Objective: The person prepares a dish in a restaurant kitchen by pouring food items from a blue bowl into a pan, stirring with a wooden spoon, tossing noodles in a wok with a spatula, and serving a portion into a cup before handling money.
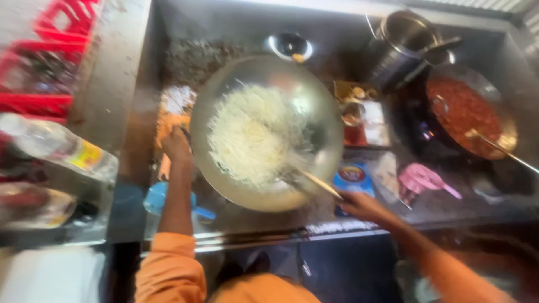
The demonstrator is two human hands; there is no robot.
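Basically mid-stir: the wok of pale noodles sits center frame, left hand clamped on its left rim, right hand gripping the spatula at lower right. I'd say the next toss needs that rim held firm, 1 steady scoop underneath.

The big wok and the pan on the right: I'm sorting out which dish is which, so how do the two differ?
The big wok is pale silver metal and wide; the pan on the right is darker and looks smaller. The wok holds white shredded strands, the pan a red-orange sauce. The right hand works a utensil in the wok while the left hand is at its rim; no hand is on the pan's utensil. Both are round and hold a utensil.
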